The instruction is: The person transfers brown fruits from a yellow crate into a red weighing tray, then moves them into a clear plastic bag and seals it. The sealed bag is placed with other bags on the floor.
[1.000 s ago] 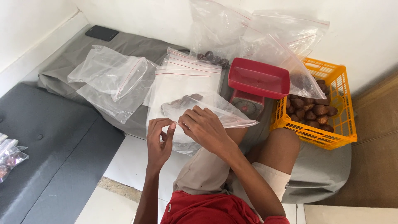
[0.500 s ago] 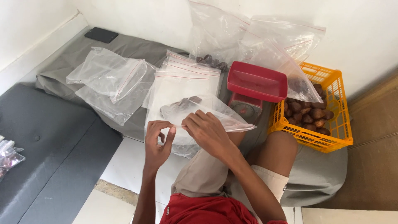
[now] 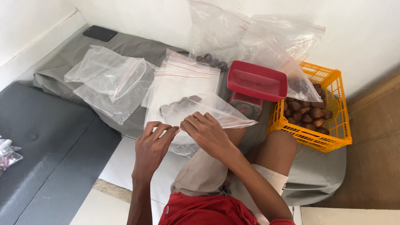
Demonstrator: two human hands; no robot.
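A clear zip bag (image 3: 208,107) with a few brown fruits inside lies across my lap. My left hand (image 3: 153,143) and my right hand (image 3: 207,132) both pinch its near edge, fingers pressed together along the seal. Behind the bag stands a small red scale (image 3: 257,84) with a red tray on top. To the right sits an orange plastic basket (image 3: 329,133) full of brown scaly fruits (image 3: 307,113).
Flat and crumpled clear zip bags (image 3: 109,79) lie on the grey cushion (image 3: 50,137). More bags (image 3: 250,37), one holding dark fruits, lean on the white wall. A black phone (image 3: 99,33) rests at the far left corner. Small packets (image 3: 6,152) sit at the left edge.
My hands stay on the bag's edge; the fingers have shifted slightly along it. The view has moved a little.
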